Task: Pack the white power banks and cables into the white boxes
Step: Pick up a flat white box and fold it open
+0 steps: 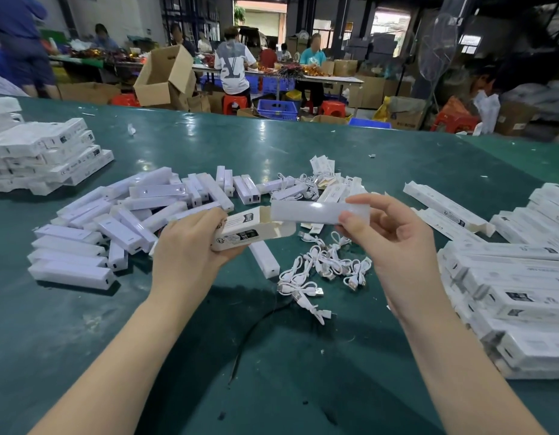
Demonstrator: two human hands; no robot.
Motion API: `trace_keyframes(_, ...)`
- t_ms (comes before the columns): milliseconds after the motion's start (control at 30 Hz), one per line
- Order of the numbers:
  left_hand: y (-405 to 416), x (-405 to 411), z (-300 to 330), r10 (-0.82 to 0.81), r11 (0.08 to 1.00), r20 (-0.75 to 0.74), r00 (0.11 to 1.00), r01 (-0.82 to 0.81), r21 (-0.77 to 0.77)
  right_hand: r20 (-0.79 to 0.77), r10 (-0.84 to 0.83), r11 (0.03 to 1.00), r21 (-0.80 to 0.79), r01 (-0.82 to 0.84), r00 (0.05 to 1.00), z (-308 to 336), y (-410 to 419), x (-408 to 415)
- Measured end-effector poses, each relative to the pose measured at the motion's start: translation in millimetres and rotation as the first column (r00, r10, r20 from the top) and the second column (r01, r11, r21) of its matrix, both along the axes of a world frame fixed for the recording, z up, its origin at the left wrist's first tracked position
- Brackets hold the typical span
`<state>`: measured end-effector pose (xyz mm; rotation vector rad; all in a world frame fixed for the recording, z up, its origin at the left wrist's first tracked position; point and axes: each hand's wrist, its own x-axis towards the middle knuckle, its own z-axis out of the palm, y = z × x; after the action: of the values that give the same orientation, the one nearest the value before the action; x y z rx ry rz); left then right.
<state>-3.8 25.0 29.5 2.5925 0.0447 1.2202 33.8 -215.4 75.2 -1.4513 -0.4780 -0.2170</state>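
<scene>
My left hand (pixel 190 246) grips a white box (pixel 250 230) above the green table (pixel 271 356), its open end with flaps facing right. My right hand (pixel 388 243) pinches the right end of a white power bank (pixel 312 211), held level with its left end at the box's mouth. A heap of loose power banks (pixel 130 221) lies left of my hands. White cables (pixel 322 268) lie tangled between and below my hands, with more cables (pixel 303 183) farther back.
Boxes are stacked at far left (pixel 42 155) and along the right edge (pixel 507 293). Flat open boxes (pixel 441 202) lie at right. A black cord (pixel 250 334) runs across the near table. Behind the table, people sit among cardboard cartons (pixel 165 76).
</scene>
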Motion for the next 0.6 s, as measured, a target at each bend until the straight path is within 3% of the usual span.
trace_keyframes(200,2.9,0.9,-0.5,0.031,0.999,0.017,0.999,-0.031,-0.042,0.008,0.021,0.997,-0.075,-0.020,1.000,3.4,1.2,-6.9)
trace_keyframes(367,4.6,-0.4,-0.5,0.004,0.999,0.006,1.000,-0.004,-0.035,-0.101,0.129,0.989,-0.061,-0.136,0.986,6.3,-0.8,-8.2)
trace_keyframes(600,-5.6,-2.7,-1.9,0.000,0.995,-0.037,0.999,-0.003,-0.098,-0.023,0.136,0.974,-0.180,-0.138,0.990,9.8,-6.8,-8.5)
